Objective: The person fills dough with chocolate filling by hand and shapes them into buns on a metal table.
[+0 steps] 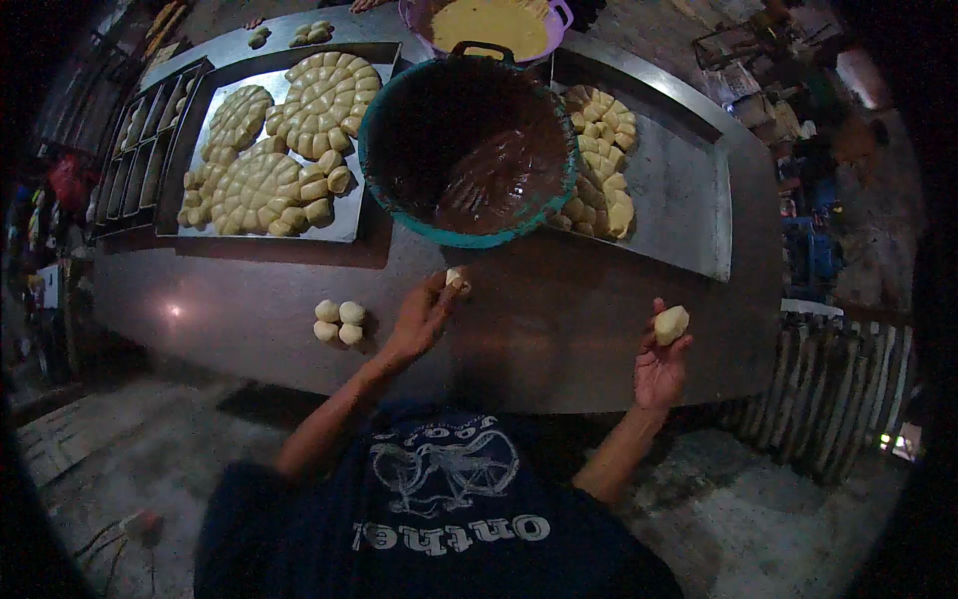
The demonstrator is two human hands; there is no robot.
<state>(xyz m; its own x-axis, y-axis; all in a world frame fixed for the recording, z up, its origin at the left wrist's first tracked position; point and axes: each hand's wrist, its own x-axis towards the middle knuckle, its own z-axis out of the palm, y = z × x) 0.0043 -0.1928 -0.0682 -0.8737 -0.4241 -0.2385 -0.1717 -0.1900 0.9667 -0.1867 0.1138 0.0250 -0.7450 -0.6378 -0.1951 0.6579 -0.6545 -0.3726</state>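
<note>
My left hand (419, 319) reaches over the table just below the teal tub, its fingers closed round a small pale piece of dough (456, 279). Farther right, near the table's front edge, my right hand (659, 374) is palm up and holds a larger dough ball (672, 324) at its fingertips. Left of my left hand, several smooth dough balls (339, 322) sit close together on the brown tabletop (559, 349).
The teal tub (474, 238) with dark brown paste stands mid-table. Behind it is a purple basin (561, 14) of yellow mixture. Metal trays (344, 228) (689, 200) with dough pieces arranged in rounds flank the tub. Narrow loaf pans (125, 185) stand far left.
</note>
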